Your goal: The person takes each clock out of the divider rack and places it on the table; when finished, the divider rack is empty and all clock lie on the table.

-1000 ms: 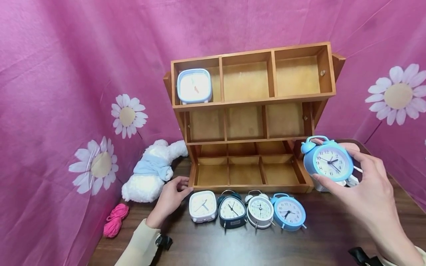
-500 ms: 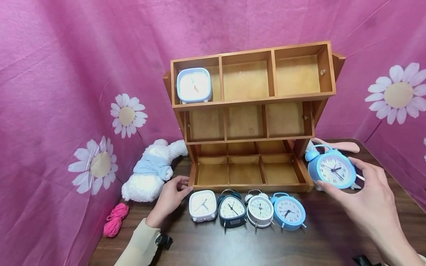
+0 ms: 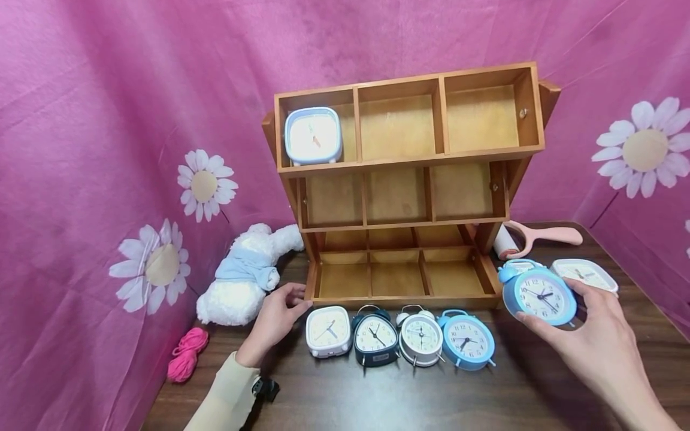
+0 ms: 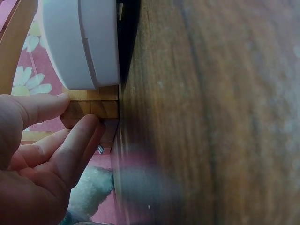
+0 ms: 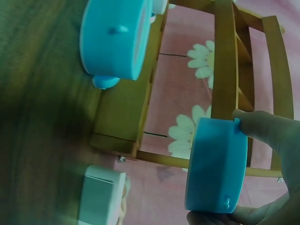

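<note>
My right hand [image 3: 601,338] grips a blue twin-bell alarm clock [image 3: 545,297] by its sides, raised off the table to the right of the wooden shelf [image 3: 404,304]. In the right wrist view, thumb and fingers are round the blue alarm clock [image 5: 216,166]. My left hand [image 3: 276,320] pinches the shelf's lower left corner; in the left wrist view the thumb and fingers lie on either side of the wooden end [image 4: 89,108]. Before the shelf stand a white square clock [image 3: 329,331], a dark triangular clock [image 3: 375,340], a white twin-bell clock [image 3: 421,339] and another blue clock [image 3: 468,342].
A blue-rimmed square clock [image 3: 313,136] sits in the top left compartment. Right of the shelf lie a lint roller [image 3: 550,234] with a pink handle and a white clock [image 3: 587,274]. On the left are a white plush toy [image 3: 237,281] and pink yarn [image 3: 185,354].
My right hand has lowered the blue alarm clock and brought it slightly nearer, uncovering the lint roller and the white clock behind. The left hand stays at the shelf corner.
</note>
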Action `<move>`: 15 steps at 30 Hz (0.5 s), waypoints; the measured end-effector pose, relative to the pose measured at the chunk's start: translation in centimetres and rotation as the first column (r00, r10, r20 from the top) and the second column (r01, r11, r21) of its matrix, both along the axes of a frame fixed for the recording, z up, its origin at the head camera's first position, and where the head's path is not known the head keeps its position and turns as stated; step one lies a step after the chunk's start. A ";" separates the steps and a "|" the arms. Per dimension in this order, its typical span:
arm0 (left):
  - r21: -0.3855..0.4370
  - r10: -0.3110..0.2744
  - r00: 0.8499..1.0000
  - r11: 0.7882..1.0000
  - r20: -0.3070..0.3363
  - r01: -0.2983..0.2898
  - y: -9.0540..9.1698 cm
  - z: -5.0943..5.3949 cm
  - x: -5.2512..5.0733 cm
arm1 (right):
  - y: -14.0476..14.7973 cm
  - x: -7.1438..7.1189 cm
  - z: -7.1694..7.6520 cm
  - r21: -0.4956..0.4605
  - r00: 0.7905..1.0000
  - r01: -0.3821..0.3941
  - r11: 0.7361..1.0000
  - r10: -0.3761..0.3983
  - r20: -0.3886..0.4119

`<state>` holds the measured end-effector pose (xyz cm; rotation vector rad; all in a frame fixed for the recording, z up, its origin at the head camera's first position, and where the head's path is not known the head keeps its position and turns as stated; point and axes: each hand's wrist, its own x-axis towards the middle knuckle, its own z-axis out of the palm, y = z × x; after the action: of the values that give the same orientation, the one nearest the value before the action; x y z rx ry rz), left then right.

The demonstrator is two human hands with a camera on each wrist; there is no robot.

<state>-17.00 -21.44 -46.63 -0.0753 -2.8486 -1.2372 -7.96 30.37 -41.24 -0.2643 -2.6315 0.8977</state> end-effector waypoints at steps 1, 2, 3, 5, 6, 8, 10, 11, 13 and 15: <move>0.001 -0.004 1.000 1.000 -0.006 0.004 0.0 -0.1 0.0 | 0.0 0.1 -0.2 0.004 1.000 -0.002 1.000 0.002 0.006; 0.003 -0.008 1.000 1.000 -0.012 0.008 0.0 -0.2 0.0 | 0.0 0.1 -0.4 0.010 1.000 -0.003 1.000 0.003 0.016; 0.004 -0.013 1.000 1.000 -0.022 0.013 -0.1 -0.3 0.0 | 0.0 0.2 -0.6 0.016 1.000 -0.006 1.000 0.006 0.022; 0.003 -0.014 0.999 1.000 -0.039 0.014 -0.2 -0.5 0.0 | 0.1 0.3 -0.9 0.029 0.999 -0.013 0.999 0.012 0.033; 0.001 -0.011 0.999 1.000 -0.043 0.011 -0.2 -0.5 -0.1 | 0.1 0.4 -1.1 0.036 0.999 -0.017 0.999 0.015 0.039; -0.005 -0.006 0.999 1.000 -0.051 0.006 -0.3 -0.5 0.0 | 0.2 0.4 -1.3 0.048 0.999 -0.027 0.998 0.025 0.045; -0.010 0.003 0.999 1.000 -0.047 -0.004 -0.3 -0.4 0.0 | 0.3 0.6 -1.6 0.056 0.998 -0.038 0.998 0.035 0.051; -0.011 0.001 0.999 1.000 -0.049 -0.002 -0.3 -0.4 0.0 | 0.4 0.7 -1.7 0.060 0.998 -0.041 0.997 0.038 0.055; -0.015 -0.007 0.999 1.000 -0.052 0.007 -0.2 -0.3 0.0 | 0.6 0.9 -2.0 0.064 0.998 -0.043 0.997 0.040 0.056; -0.016 -0.013 0.999 1.000 -0.053 0.012 -0.1 -0.2 0.0 | 0.7 1.2 -2.3 0.067 0.997 -0.045 0.997 0.041 0.066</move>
<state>-16.98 -21.58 -46.84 -0.1244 -2.8169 -1.1964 -6.80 31.10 -43.56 -0.2234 -2.7312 0.8237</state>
